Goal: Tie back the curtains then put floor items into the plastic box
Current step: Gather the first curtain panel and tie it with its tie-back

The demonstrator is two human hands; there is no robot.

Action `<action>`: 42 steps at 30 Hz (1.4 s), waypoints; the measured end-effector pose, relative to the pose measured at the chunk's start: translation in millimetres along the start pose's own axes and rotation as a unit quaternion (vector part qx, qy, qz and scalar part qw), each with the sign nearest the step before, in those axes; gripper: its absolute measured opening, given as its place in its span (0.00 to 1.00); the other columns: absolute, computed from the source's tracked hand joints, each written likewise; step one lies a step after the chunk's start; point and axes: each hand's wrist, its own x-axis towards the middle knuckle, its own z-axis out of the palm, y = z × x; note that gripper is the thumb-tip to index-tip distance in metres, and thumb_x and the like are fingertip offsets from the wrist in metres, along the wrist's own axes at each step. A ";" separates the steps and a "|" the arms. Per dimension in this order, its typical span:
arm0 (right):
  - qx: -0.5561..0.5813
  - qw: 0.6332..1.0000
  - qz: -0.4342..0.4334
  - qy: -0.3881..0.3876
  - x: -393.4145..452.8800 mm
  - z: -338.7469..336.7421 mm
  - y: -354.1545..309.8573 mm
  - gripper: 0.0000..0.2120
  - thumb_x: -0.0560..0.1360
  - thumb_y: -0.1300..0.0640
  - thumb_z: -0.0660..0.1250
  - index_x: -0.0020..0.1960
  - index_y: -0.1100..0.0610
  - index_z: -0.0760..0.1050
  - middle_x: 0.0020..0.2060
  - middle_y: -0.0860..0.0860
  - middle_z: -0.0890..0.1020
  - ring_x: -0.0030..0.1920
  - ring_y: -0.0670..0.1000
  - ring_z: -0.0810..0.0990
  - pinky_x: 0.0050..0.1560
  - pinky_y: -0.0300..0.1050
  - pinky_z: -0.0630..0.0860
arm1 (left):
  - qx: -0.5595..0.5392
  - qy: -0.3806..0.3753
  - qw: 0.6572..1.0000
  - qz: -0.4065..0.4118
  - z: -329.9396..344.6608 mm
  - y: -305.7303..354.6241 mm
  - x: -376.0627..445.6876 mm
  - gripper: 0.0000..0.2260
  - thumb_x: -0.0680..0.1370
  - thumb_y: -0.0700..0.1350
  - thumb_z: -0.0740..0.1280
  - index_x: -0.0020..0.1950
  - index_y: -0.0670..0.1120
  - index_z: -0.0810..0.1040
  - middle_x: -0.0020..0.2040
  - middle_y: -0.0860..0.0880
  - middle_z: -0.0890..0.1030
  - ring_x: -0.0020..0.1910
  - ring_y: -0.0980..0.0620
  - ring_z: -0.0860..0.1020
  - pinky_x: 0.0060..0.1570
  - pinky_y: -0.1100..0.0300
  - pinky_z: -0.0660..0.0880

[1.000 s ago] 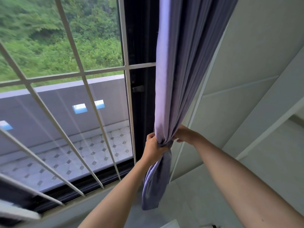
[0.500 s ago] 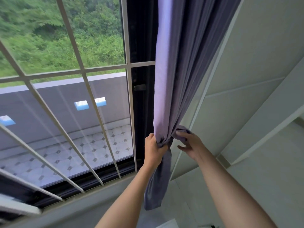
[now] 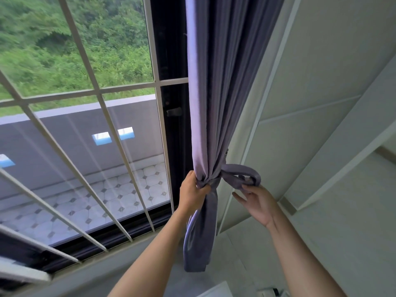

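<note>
Left hand [image 3: 192, 192]: fingers curled tight round the gathered purple curtain [image 3: 216, 93], bunching it at the waist. Right hand [image 3: 258, 202]: palm up, fingers loosely spread, fingertips touching the underside of the tieback loop [image 3: 243, 175]; whether they pinch it, cannot tell. The loop, same purple cloth, sticks out to the right of the bunched point. Below the grip the curtain tail hangs free, its end off the sill. Curtain hangs between dark window frame [image 3: 171, 125] and pale panelled wall [image 3: 321, 103]. White grille bars [image 3: 120, 146] cross the glass; outside, tiled balcony floor [image 3: 128, 196], grey parapet, green hillside.
</note>
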 end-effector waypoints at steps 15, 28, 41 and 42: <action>-0.440 0.891 -0.057 0.091 -34.0 -18.6 74.3 0.24 0.68 0.76 0.59 0.26 0.52 0.79 0.25 0.44 0.80 0.30 0.40 0.76 0.38 0.38 0.71 | 0.028 -0.035 0.999 -0.002 -15.1 -5.4 3.7 0.18 0.64 0.55 0.67 0.49 0.48 0.76 0.46 0.50 0.81 0.45 0.50 0.80 0.46 0.45 0.79; -0.398 0.880 -0.187 0.181 -11.5 27.6 50.7 0.17 0.71 0.56 0.70 0.56 0.48 0.67 0.54 0.51 0.74 0.48 0.53 0.79 0.45 0.44 0.77 | 0.063 -0.076 0.995 0.001 -22.2 8.7 9.6 0.10 0.72 0.45 0.72 0.48 0.40 0.78 0.43 0.45 0.82 0.44 0.45 0.80 0.45 0.49 0.78; -0.750 0.649 -0.090 0.092 33.3 67.6 -8.7 0.18 0.73 0.48 0.56 0.61 0.43 0.74 0.52 0.49 0.81 0.56 0.54 0.78 0.54 0.49 0.75 | 0.069 -0.085 0.994 0.009 -24.8 16.4 6.1 0.12 0.71 0.41 0.70 0.54 0.42 0.77 0.45 0.50 0.79 0.45 0.48 0.77 0.47 0.53 0.76; -0.728 0.677 -0.076 0.078 37.2 68.6 -14.1 0.15 0.74 0.51 0.58 0.57 0.47 0.77 0.51 0.49 0.81 0.54 0.53 0.78 0.52 0.46 0.74 | 0.065 -0.083 0.994 0.012 -24.5 15.4 6.2 0.12 0.71 0.41 0.70 0.54 0.41 0.77 0.45 0.50 0.79 0.45 0.48 0.78 0.48 0.53 0.76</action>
